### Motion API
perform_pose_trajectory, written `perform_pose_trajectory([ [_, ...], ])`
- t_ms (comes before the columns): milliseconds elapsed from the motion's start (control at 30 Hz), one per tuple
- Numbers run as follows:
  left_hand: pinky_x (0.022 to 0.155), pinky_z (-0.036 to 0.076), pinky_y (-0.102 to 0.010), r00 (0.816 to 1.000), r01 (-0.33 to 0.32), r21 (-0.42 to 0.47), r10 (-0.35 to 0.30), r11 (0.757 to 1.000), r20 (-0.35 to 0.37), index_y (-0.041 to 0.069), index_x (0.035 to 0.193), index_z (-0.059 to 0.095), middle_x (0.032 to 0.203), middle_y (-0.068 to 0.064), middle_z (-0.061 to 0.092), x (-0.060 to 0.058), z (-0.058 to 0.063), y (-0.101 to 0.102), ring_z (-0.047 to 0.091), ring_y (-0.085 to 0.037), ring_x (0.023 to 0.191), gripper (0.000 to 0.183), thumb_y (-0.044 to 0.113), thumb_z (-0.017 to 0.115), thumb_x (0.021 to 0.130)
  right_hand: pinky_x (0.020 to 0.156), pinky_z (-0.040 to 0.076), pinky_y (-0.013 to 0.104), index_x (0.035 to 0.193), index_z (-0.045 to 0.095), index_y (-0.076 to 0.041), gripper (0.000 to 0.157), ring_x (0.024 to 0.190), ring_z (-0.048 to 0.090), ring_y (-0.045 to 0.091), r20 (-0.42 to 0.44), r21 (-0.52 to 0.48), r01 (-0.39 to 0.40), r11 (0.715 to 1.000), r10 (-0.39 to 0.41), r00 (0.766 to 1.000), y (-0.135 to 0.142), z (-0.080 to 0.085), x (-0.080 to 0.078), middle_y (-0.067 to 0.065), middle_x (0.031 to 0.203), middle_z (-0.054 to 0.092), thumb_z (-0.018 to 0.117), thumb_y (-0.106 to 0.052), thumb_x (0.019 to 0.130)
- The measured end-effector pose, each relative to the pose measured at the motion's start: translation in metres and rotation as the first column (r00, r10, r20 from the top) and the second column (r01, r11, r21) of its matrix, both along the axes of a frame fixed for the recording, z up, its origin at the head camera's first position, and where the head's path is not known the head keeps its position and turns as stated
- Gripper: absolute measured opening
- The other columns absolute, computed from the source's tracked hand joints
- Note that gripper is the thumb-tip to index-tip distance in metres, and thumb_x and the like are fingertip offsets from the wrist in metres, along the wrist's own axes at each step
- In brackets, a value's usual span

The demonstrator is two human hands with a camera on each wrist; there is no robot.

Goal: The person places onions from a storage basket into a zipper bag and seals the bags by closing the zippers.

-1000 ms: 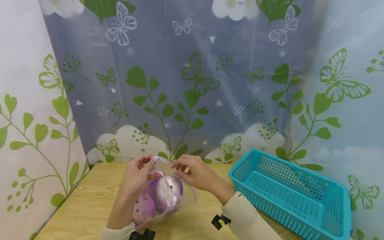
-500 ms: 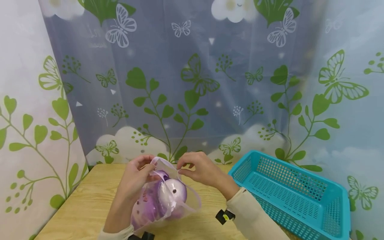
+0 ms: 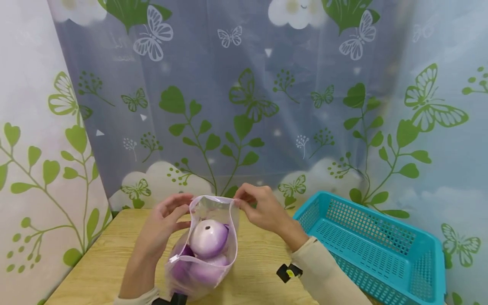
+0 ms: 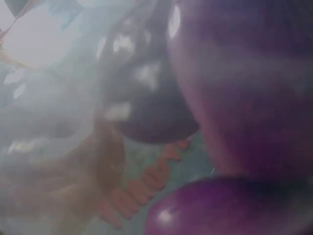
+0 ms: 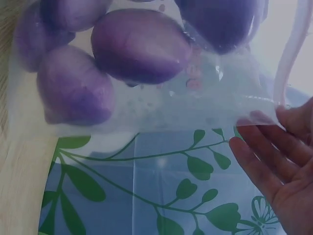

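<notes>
A clear zip bag (image 3: 233, 237) with a pale lilac zip rim stands on the table, its mouth gaping. Inside lie several glossy, rounded purple-and-white pieces (image 3: 209, 238), one with a dark dot on top; the right wrist view shows more of these egg-shaped pieces (image 5: 142, 45) through the plastic. My right hand (image 3: 263, 208) pinches the bag's rim at its upper right corner between thumb and finger. At the left side of the mouth, my left hand (image 3: 158, 226) has its fingers apart against the bag's edge. The left wrist view is blurred by plastic close to the lens.
To the right stands a teal perforated basket (image 3: 358, 250) with nothing visible in it. Both lie on a wood-grain table (image 3: 263, 271). A curtain (image 3: 305, 140) printed with leaves and butterflies hangs behind the table's far edge.
The bag's mouth has widened and turned toward me. My right hand has moved right and slightly up with the rim. My left hand has shifted a little left, loosening from the rim.
</notes>
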State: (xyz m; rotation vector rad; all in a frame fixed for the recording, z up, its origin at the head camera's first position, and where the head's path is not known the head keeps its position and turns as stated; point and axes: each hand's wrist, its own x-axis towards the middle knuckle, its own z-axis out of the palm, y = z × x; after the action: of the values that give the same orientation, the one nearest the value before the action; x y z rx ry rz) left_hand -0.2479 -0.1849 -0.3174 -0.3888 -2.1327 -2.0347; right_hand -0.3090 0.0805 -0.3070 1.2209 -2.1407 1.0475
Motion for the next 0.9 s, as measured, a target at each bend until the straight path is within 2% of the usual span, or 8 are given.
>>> perform_pose_trajectory([
  [133, 0.089, 0.064, -0.029, 1.000, 0.014, 0.001, -0.014, 1.000, -0.003, -0.002, 0.140, 0.053, 0.120, 0.013, 0.068, -0.002, -0.001, -0.009, 0.065, -0.008, 0.111, 0.042, 0.025, 0.053, 0.109, 0.057, 0.060, 0.021, 0.092, 0.065, -0.004, 0.005, 0.064, 0.069, 0.016, 0.012, -0.064, 0.072, 0.995, -0.072, 0.997, 0.003, -0.002, -0.002, 0.010, 0.077, 0.072, 0.068, -0.002, 0.097],
  [300, 0.092, 0.065, -0.034, 0.993, 0.085, -0.022, -0.087, 0.996, -0.074, 0.000, 0.141, 0.055, 0.126, 0.000, 0.069, -0.004, -0.004, -0.018, 0.067, -0.010, 0.115, 0.042, 0.027, 0.053, 0.109, 0.052, 0.056, 0.020, 0.091, 0.064, -0.002, 0.006, 0.057, 0.063, 0.010, 0.035, -0.142, 0.131, 0.981, -0.127, 0.991, 0.006, -0.005, -0.007, 0.011, 0.071, 0.070, 0.066, 0.002, 0.095],
  [400, 0.096, 0.064, -0.035, 0.980, 0.146, -0.086, -0.157, 0.985, -0.126, 0.002, 0.144, 0.052, 0.135, -0.010, 0.065, -0.004, -0.006, -0.022, 0.066, -0.012, 0.121, 0.040, 0.020, 0.054, 0.108, 0.052, 0.054, 0.020, 0.091, 0.063, -0.002, 0.006, 0.057, 0.061, 0.007, 0.047, -0.165, 0.168, 0.972, -0.163, 0.986, 0.008, -0.006, -0.010, 0.010, 0.069, 0.069, 0.065, 0.003, 0.095],
  [500, 0.100, 0.061, -0.032, 0.964, 0.190, -0.162, -0.215, 0.968, -0.155, 0.006, 0.149, 0.048, 0.143, -0.017, 0.060, -0.004, -0.008, -0.023, 0.064, -0.012, 0.126, 0.046, 0.013, 0.058, 0.105, 0.053, 0.054, 0.019, 0.091, 0.063, -0.002, 0.006, 0.058, 0.060, 0.006, 0.054, -0.171, 0.211, 0.962, -0.205, 0.977, 0.010, -0.006, -0.011, 0.010, 0.069, 0.068, 0.065, 0.003, 0.094],
  [633, 0.103, 0.058, -0.029, 0.946, 0.250, -0.231, -0.288, 0.940, -0.151, 0.011, 0.153, 0.043, 0.149, -0.018, 0.055, -0.004, -0.010, -0.024, 0.061, -0.011, 0.130, 0.061, 0.007, 0.068, 0.097, 0.054, 0.055, 0.019, 0.091, 0.063, -0.002, 0.006, 0.059, 0.061, 0.009, 0.052, -0.171, 0.256, 0.951, -0.251, 0.967, 0.011, -0.008, -0.012, 0.011, 0.072, 0.069, 0.066, 0.002, 0.094],
  [733, 0.103, 0.058, -0.030, 0.934, 0.298, -0.222, -0.332, 0.929, -0.134, 0.011, 0.154, 0.041, 0.151, -0.020, 0.052, -0.006, -0.012, -0.023, 0.061, -0.018, 0.130, 0.068, 0.004, 0.073, 0.093, 0.055, 0.055, 0.019, 0.091, 0.063, -0.002, 0.006, 0.060, 0.062, 0.010, 0.057, -0.170, 0.277, 0.946, -0.271, 0.961, 0.012, -0.010, -0.012, 0.010, 0.072, 0.070, 0.067, 0.001, 0.094],
  [833, 0.102, 0.059, -0.031, 0.941, 0.285, -0.199, -0.314, 0.937, -0.127, 0.009, 0.152, 0.042, 0.149, -0.020, 0.053, -0.008, -0.013, -0.021, 0.064, -0.021, 0.126, 0.068, 0.004, 0.074, 0.092, 0.055, 0.054, 0.019, 0.091, 0.063, -0.002, 0.006, 0.060, 0.061, 0.009, 0.065, -0.177, 0.285, 0.942, -0.278, 0.958, 0.011, -0.011, -0.013, 0.010, 0.073, 0.069, 0.066, 0.000, 0.094],
  [900, 0.100, 0.060, -0.029, 0.957, 0.232, -0.189, -0.259, 0.954, -0.129, 0.008, 0.149, 0.046, 0.145, -0.015, 0.058, -0.010, -0.013, -0.021, 0.064, -0.018, 0.124, 0.063, 0.006, 0.074, 0.093, 0.056, 0.054, 0.019, 0.092, 0.063, -0.002, 0.005, 0.060, 0.060, 0.009, 0.069, -0.189, 0.286, 0.939, -0.277, 0.958, 0.011, -0.013, -0.013, 0.010, 0.073, 0.069, 0.066, 0.000, 0.095],
])
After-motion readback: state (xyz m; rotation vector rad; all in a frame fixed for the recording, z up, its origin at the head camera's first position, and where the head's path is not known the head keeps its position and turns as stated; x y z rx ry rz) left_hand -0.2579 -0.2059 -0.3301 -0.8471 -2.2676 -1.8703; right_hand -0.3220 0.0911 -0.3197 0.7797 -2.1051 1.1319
